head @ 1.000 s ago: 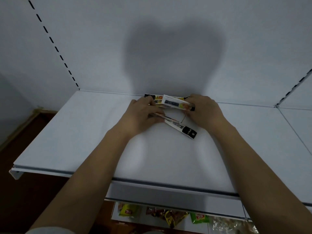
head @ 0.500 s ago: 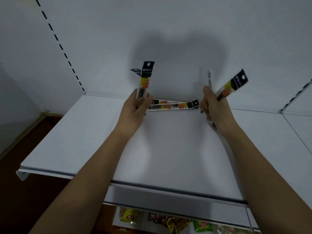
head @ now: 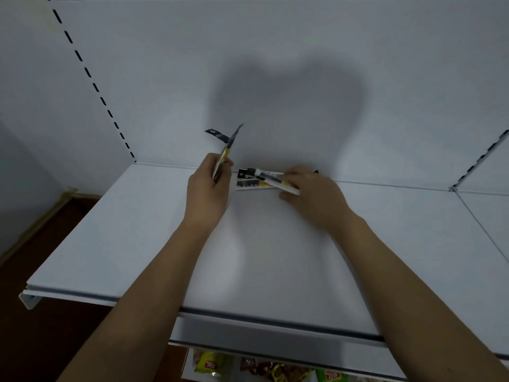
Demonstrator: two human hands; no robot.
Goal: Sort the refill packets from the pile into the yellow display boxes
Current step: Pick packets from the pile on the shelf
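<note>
Left hand (head: 208, 193) grips upright packets (head: 226, 150); right hand (head: 312, 193) pinches a flat packet (head: 275, 181) beneath its fingers: recommend collecting all before lifting.

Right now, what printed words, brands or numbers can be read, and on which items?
None legible.
Black-topped yellow packets in the left hand: print blurred.
Long white packet under the right hand: print blurred.
Flat white packets on the white metal shelf: blurred.
Green and yellow snack bags below the shelf: red label, unreadable.

Head-worn view, down onto shelf (head: 137, 230)
</note>
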